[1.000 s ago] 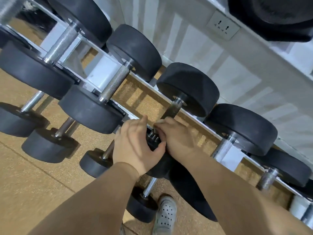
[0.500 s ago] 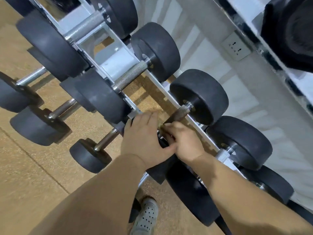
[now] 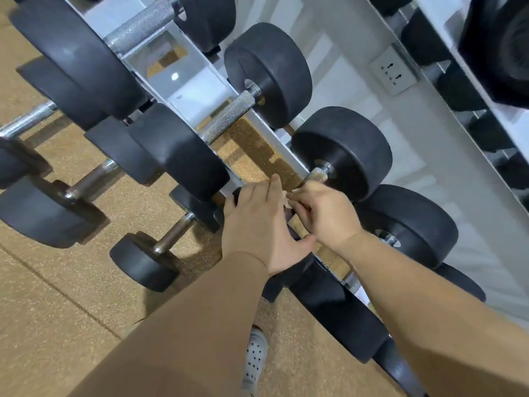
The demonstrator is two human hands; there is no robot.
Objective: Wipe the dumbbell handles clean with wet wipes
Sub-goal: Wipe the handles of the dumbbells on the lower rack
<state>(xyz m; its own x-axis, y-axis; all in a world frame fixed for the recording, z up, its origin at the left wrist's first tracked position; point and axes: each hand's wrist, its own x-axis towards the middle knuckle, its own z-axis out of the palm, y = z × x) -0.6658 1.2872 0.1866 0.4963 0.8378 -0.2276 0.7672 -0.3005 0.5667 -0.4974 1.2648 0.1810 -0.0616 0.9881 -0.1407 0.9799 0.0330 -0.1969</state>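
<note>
At the middle of the view, a touch toward 1 o'clock: the dumbbell handle (image 3: 315, 175), knurled steel, with only its far end showing beside the black far head (image 3: 343, 150). Laid over the near end, fingers straight and close together, thumb spread toward 4 o'clock: the left hand (image 3: 257, 224), resting rather than gripping. Touching it from 3 o'clock, fingers curled: the right hand (image 3: 325, 214), pinching a pale scrap, probably the wet wipe (image 3: 286, 199), mostly hidden between the two hands. Judging by that, either mid-wipe on this bar or just settling the wipe round it. Expect a heavy, rigid dumbbell, cradled in the white rack (image 3: 197, 90) and unlikely to shift under rubbing, so no call to lift it. Expect drag from the knurling too, enough to snag or tear a soft, limp, damp wipe. Better to wrap the wipe round the bar, clamp through it, then twist and slide between the heads while steadying on the near head. Toward 11 o'clock, a neighbouring handle (image 3: 229, 118) on the same rack. Toward 8 o'clock, lower down, a smaller dumbbell (image 3: 160, 247) over the cork-coloured floor (image 3: 57, 310). At 6 o'clock, a perforated grey clog (image 3: 254, 356).
</note>
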